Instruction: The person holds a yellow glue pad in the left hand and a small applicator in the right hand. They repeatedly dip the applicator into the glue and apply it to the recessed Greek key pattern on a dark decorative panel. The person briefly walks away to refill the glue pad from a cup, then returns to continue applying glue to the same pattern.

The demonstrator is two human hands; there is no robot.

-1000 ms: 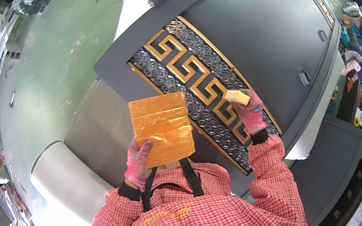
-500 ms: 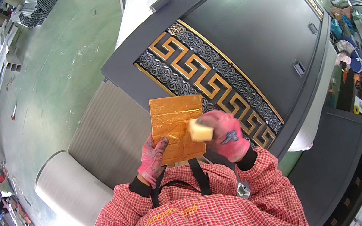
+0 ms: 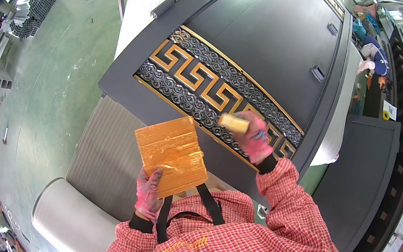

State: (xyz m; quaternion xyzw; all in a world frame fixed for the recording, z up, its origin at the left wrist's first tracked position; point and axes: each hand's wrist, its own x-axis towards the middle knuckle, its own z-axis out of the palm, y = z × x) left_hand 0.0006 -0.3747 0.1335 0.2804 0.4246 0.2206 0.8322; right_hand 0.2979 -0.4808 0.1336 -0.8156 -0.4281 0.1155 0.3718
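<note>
My left hand [image 3: 147, 194], in a stained pink glove, grips the lower left of a flat square board [image 3: 171, 149] coated in shiny gold paint, its thumb on the face. Pinched in my pink-gloved right hand [image 3: 256, 141] is a pale yellow sponge block [image 3: 234, 123], raised over the dark grey door panel [image 3: 270, 27]. Below that hand runs the panel's decorative band: a raised gold key-pattern strip [image 3: 183, 76] between embossed dark scroll strips [image 3: 163, 82]. Part of the band is hidden by my right hand; whether the sponge touches it I cannot tell.
A big roll of grey sheet material [image 3: 63, 214] stands at the lower left, beside the green floor [image 3: 65, 84]. Another dark panel [image 3: 359, 170] lies at the lower right. A person [image 3: 376, 58] bends at the far right. Metal tubes [image 3: 34, 15] are stacked at the far left.
My right hand has lifted the sponge off the gold board and carried it forward and right over the patterned band. The board sits farther left in view, as the view has shifted.
</note>
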